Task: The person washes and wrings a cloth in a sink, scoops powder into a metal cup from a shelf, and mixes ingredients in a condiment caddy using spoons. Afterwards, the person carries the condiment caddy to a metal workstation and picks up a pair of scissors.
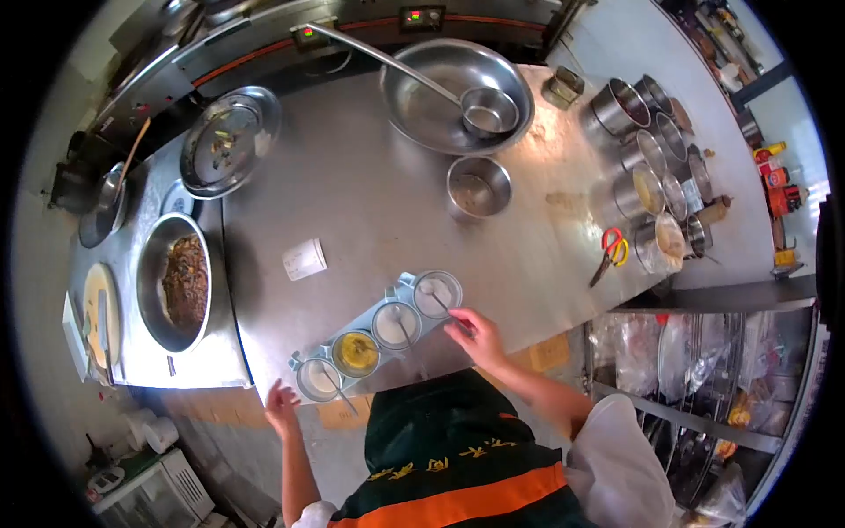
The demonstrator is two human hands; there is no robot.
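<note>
A light-blue rack [357,326] of seasoning jars stands along the front edge of the steel table. My right hand [475,339] is at its far right end, fingers closed on the handle of a spoon [437,297] whose tip sits in the rightmost jar [451,283] of white powder. The neighbouring jar [387,332] also has white contents and a spoon. Yellow contents fill another jar [356,355]; the leftmost jar [310,380] looks white, with a spoon leaning out. Just left of the rack, my left hand [282,409] hangs empty with loosely bent fingers apart.
A large steel basin [414,114] with a ladle [489,113] lies at the back, near a steel pot [479,187]. Scissors [611,253] and several metal containers [641,192] stand right. A bowl of dark food [154,308] is left; a paper slip [304,260] lies mid-table.
</note>
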